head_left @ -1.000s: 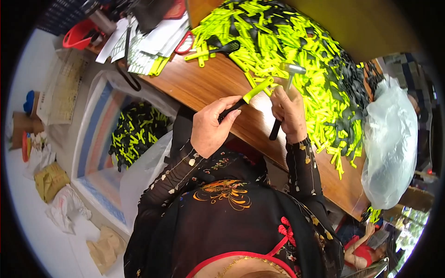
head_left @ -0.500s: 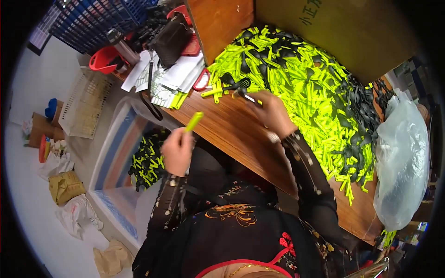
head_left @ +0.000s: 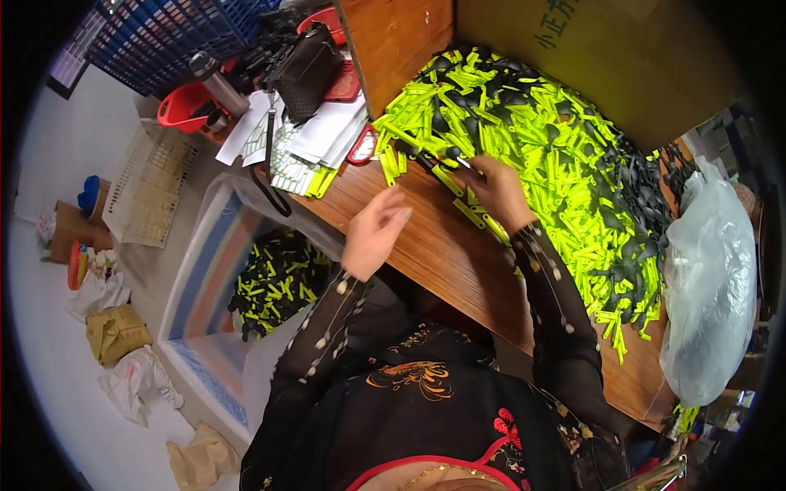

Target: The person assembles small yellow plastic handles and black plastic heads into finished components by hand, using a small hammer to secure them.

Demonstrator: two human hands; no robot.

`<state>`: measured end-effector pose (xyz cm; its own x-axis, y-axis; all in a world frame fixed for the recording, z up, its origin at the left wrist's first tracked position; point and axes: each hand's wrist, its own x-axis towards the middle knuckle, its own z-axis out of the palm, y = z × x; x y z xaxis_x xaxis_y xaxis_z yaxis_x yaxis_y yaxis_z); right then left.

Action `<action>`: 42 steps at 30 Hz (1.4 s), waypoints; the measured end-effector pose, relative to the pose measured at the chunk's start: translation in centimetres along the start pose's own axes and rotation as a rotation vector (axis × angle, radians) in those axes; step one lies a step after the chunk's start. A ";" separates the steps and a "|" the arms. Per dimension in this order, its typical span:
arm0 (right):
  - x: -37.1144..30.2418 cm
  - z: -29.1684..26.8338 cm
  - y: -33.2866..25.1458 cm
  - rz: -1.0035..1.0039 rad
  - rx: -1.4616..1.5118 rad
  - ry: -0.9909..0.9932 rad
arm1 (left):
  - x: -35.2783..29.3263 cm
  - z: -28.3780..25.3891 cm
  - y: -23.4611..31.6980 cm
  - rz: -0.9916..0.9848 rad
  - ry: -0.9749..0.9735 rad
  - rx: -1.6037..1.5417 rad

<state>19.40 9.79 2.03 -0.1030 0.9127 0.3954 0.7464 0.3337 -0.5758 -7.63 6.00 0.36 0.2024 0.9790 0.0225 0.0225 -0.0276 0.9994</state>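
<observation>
My left hand (head_left: 377, 233) hovers over the near edge of the brown table, fingers stretched out and slightly blurred, with nothing visible in it. To its right, my right hand (head_left: 501, 195) is closed on a slim dark tool (head_left: 460, 157) with a rounded black end and a pale, shiny strip; its exact kind is unclear. Just below that hand, several loose yellow-green plastic handles (head_left: 469, 214) lie on the wood. A large heap of yellow-green and black utensil-like pieces (head_left: 540, 172) spreads beyond and to the right of it.
Left of the table stands a lined, striped sack (head_left: 196, 282) holding more green and black pieces. Papers (head_left: 327, 135), a dark pouch (head_left: 304, 74) and a flask (head_left: 219, 82) sit at the back left. A cardboard panel (head_left: 606, 65) backs the heap; a filled plastic bag (head_left: 711, 278) stands right.
The yellow-green handle that my left hand held is gone from it, and that hand has moved right and up over the table edge. My right hand has shifted slightly right, still gripping the tool.
</observation>
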 end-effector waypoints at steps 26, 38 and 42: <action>-11.6 -1.3 -8.0 0.663 1.055 -0.103 | -6.2 5.1 3.4 -0.268 -0.156 -0.729; -10.2 -3.7 -7.0 0.222 0.318 -0.170 | -6.2 0.1 -0.3 -0.400 -0.291 -0.137; -10.8 -1.8 -6.2 0.064 0.105 -0.286 | -8.4 -3.0 -1.6 -0.577 -0.242 -0.035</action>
<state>17.07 -2.50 2.59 -0.2500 0.9570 0.1475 0.6866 0.2826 -0.6699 -12.33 -1.60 -1.37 0.3836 0.7604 -0.5241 0.1629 0.5029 0.8489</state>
